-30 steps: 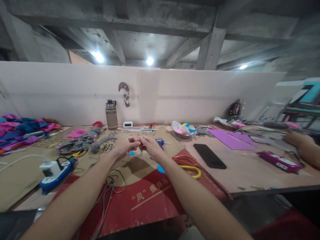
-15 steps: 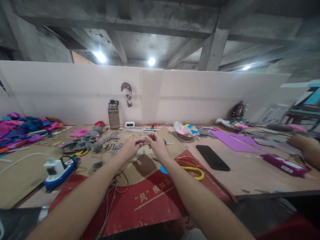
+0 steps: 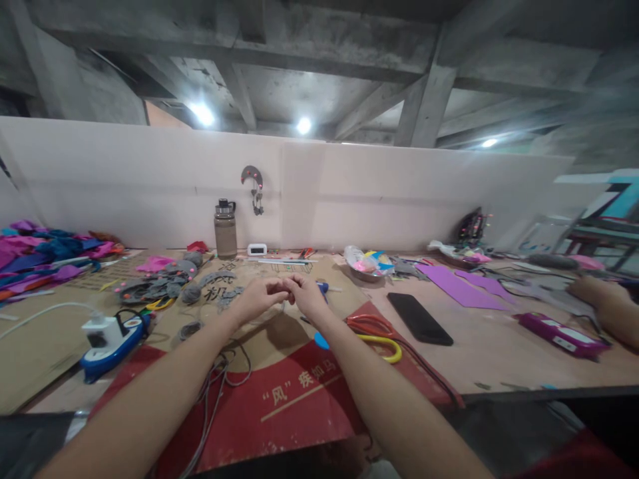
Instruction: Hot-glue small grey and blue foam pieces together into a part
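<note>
Both hands meet above the brown and red cardboard [image 3: 309, 392] at the middle of the table. My left hand [image 3: 260, 299] is closed, its fingertips pinched together and touching the other hand. My right hand [image 3: 306, 297] is closed as well, with bent fingers. Whatever lies between the fingertips is too small or hidden to name. Grey cord [image 3: 219, 382] lies loose on the cardboard beside my left forearm. By my right forearm are yellow-handled scissors [image 3: 392, 349] and orange-red handles [image 3: 369, 324]. A blue tool [image 3: 323, 288] sits just behind my right hand.
Grey felt pieces [image 3: 164, 283], a bottle [image 3: 225, 229] and a blue power strip [image 3: 112, 349] stand to the left. Rightward lie a black phone [image 3: 419, 318], purple sheets [image 3: 459, 286] and a magenta power strip [image 3: 562, 334]. Another person's hand [image 3: 594, 293] reaches in at far right.
My hands have come closer together and lowered slightly, fingertips now overlapping. The view has shifted a little. The other person's hand at far right has moved slightly.
</note>
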A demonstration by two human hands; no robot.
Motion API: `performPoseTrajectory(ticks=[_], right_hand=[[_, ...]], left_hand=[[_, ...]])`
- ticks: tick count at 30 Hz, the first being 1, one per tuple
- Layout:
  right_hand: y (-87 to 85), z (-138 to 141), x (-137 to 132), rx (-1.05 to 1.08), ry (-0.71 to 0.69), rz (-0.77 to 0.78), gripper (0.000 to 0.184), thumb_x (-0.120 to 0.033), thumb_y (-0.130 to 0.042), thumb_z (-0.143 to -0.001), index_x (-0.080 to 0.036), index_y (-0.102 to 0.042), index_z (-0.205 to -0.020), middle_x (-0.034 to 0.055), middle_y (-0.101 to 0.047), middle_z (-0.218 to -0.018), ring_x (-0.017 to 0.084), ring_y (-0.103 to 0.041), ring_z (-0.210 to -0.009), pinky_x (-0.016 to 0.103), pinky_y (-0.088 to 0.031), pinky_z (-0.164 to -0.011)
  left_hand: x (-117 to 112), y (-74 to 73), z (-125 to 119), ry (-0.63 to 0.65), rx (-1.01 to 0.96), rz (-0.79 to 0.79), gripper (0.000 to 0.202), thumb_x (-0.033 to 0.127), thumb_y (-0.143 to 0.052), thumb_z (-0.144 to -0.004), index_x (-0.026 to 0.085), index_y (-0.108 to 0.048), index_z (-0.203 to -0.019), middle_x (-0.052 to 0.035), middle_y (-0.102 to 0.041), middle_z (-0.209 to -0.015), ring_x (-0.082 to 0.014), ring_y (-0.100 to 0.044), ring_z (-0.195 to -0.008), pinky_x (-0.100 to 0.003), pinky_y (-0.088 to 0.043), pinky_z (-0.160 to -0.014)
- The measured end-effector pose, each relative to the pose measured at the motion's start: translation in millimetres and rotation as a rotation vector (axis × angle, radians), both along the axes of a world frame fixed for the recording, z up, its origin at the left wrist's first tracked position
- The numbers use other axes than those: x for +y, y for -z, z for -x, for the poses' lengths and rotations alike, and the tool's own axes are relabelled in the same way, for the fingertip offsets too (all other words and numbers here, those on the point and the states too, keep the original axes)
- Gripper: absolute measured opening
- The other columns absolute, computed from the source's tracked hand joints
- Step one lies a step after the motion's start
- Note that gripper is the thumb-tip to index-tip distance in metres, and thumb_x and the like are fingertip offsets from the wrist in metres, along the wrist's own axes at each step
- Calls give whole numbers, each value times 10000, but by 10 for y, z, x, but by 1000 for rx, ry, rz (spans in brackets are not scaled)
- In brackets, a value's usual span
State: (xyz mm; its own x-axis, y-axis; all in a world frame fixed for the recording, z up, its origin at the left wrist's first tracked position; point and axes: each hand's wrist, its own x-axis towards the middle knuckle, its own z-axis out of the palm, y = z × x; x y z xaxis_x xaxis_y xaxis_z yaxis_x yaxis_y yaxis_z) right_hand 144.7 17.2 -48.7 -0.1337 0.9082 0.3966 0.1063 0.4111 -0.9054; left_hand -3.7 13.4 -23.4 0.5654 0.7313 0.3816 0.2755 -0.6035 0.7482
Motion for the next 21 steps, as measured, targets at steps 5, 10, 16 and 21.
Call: performPoseTrajectory(ticks=[5,10,16,21], right_hand=[[-17,16,-18,55,37,15,163,-272,-445,-728,-180,-575,-763,-50,-475,-527,84,-431,-480,208,-366,-479],[-2,7,-16,119,130,57,174,-277,-413,-726,-184,-554,-769,-50,-456,-523,96,-443,-489,217,-394,-479],[-30,22,-53,119,100,49,203,-369,-497,-718,-174,-550,-746,-45,-468,-547,88,-430,-482,211,-374,-455],[2,26,-38,99,106,13,267,-439,-534,-722,-171,-542,-727,-43,-493,-551,80,-424,-480,209,-355,-470]], left_hand=[[25,-23,33,-82,-69,28,299,409,-520,-767,153,-670,-734,-43,-637,-658,-134,-539,-587,-244,-417,-575],[1,-67,57,-124,-262,103,360,446,-469,-793,148,-611,-650,-46,-617,-609,-122,-519,-536,-249,-410,-551],[13,-45,18,-196,-250,98,389,459,-482,-780,144,-608,-589,-27,-575,-547,-109,-481,-496,-241,-384,-507],[18,8,-35,-205,-227,61,206,342,-629,-683,144,-634,-738,-5,-597,-642,-101,-489,-555,-231,-398,-541]])
